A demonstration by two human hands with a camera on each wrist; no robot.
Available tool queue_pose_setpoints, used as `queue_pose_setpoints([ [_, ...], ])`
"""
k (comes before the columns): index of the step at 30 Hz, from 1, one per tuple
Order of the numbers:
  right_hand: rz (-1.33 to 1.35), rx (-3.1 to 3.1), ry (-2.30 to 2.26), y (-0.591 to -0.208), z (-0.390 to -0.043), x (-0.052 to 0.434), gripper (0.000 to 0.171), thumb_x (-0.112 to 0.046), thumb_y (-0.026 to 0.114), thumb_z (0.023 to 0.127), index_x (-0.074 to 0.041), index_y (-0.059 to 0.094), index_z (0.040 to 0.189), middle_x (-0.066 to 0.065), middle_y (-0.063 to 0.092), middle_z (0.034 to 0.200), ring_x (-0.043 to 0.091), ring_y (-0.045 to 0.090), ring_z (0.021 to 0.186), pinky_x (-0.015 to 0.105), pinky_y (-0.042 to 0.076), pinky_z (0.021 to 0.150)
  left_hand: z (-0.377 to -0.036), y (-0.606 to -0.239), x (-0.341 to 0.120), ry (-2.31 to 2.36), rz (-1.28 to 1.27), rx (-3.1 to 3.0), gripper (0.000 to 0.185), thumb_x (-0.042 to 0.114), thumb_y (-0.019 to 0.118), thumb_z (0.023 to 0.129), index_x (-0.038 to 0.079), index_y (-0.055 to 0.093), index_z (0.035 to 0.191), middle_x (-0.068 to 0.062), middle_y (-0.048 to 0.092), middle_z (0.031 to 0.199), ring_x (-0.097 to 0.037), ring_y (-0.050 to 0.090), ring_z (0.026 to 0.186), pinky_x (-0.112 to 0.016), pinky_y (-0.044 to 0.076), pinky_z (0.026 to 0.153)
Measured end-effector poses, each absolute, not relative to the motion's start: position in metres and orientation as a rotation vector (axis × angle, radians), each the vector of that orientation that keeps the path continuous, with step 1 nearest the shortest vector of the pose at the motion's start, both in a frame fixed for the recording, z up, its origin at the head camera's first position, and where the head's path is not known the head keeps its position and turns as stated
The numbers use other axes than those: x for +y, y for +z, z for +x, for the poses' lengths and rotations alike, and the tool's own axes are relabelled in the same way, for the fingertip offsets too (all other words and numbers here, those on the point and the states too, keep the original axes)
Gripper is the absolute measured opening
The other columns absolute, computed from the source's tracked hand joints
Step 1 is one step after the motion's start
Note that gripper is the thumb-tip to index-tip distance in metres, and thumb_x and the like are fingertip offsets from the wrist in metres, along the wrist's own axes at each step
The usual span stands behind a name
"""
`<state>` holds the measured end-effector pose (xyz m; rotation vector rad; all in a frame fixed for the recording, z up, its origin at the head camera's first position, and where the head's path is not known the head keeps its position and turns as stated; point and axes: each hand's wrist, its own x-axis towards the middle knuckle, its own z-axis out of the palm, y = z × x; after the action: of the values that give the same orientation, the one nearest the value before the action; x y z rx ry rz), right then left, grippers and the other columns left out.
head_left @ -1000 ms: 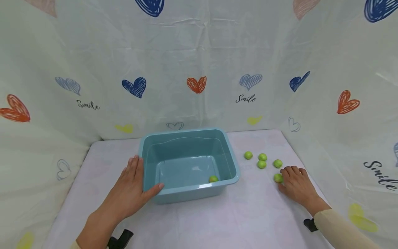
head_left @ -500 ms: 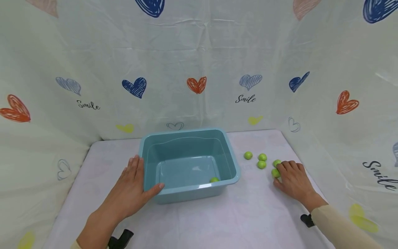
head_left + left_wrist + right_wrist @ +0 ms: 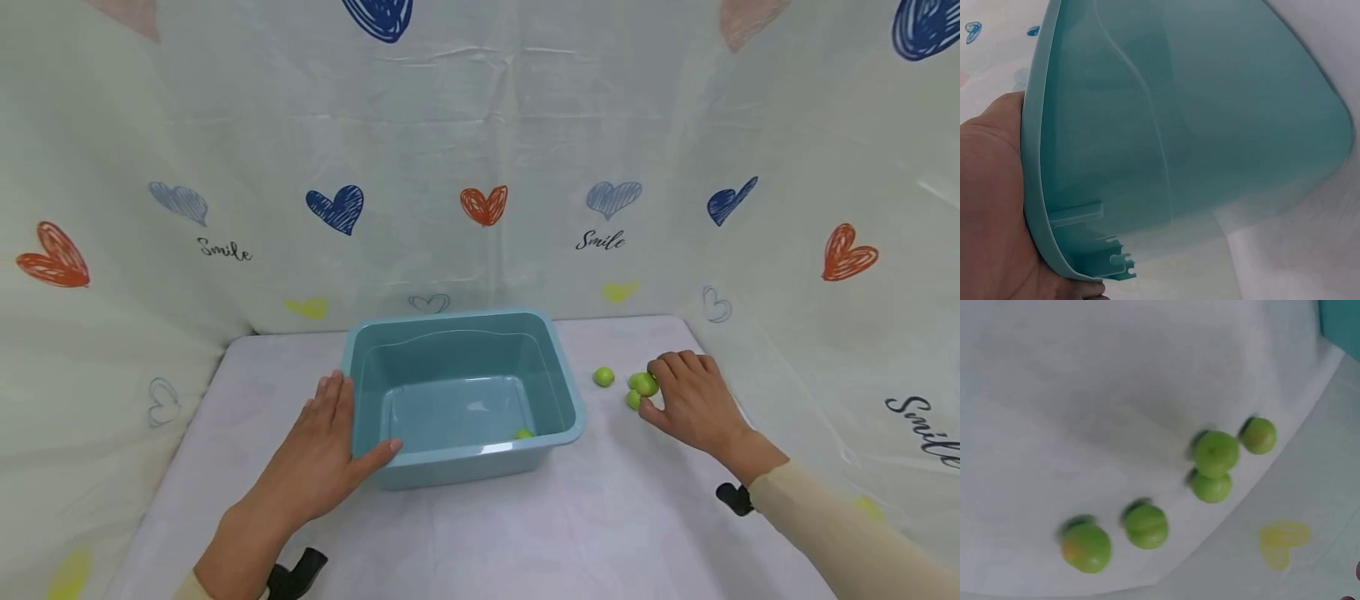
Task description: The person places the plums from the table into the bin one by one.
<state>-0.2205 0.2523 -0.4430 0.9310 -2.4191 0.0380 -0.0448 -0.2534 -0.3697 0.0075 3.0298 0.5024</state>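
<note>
- One green ball (image 3: 647,384): between curled fingers and thumb of right hand (image 3: 697,408), near loose balls (image 3: 603,377) on counter (image 3: 487,542).
- Left hand (image 3: 311,454): fingers straight, thumb spread, against blue basin (image 3: 465,473).
- Further ball (image 3: 523,433): inside basin, front right.

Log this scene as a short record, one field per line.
container: blue-green basin, upright on the white-covered table
inside basin: one green fruit, partly hidden by the near rim
outside basin: five round green fruits on the table, counted in the right wrist view
left hand: against the basin's left side, thumb at the near rim
right hand: at the fruits right of the basin; grip unclear
backdrop: pale sheet printed with hearts
</note>
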Motion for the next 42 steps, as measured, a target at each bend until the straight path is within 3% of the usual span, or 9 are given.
queue_pose_setpoints([
  [6,0.97,-2.451,0.041,-0.394,-0.23,0.215,0.037,-0.036,0.068,0.085,-0.005,0.06,0.103,0.014,0.063,0.105,0.036,0.056,0.1,0.053,0.045,0.085,-0.045,-0.371,-0.252,0.497,0.006,3.036,0.123,0.081,0.05,0.095,-0.013,0.013,0.163,-0.033,0.008,0.173,-0.053,0.01,0.16,-0.071,0.019,0.125],
  [14,1.167,-2.435,0.095,-0.36,-0.233,0.141,0.033,-0.036,0.066,0.086,-0.009,0.062,0.105,0.008,0.063,0.106,0.029,0.053,0.1,0.048,0.044,0.088,-0.046,-0.37,-0.253,0.474,0.012,3.054,0.121,0.08,0.051,0.095,-0.013,0.013,0.163,-0.033,0.01,0.173,-0.054,0.011,0.159,-0.071,0.018,0.125],
  [26,1.367,-2.488,0.17,-0.377,-0.219,0.073,0.031,-0.039,0.069,0.089,-0.013,0.064,0.105,0.0,0.059,0.1,0.022,0.051,0.096,0.041,0.042,0.083,-0.046,-0.371,-0.254,0.487,0.021,3.053,0.122,0.081,0.05,0.095,-0.013,0.014,0.163,-0.033,0.011,0.172,-0.054,0.012,0.159,-0.071,0.02,0.125],
  [42,1.434,-2.585,0.178,-0.393,-0.215,0.041,0.028,-0.04,0.066,0.091,-0.016,0.064,0.105,-0.003,0.058,0.098,0.018,0.047,0.091,0.036,0.035,0.079,-0.045,-0.369,-0.254,0.434,0.036,3.065,0.12,0.08,0.049,0.097,-0.014,0.015,0.162,-0.034,0.012,0.172,-0.054,0.013,0.159,-0.071,0.02,0.125],
])
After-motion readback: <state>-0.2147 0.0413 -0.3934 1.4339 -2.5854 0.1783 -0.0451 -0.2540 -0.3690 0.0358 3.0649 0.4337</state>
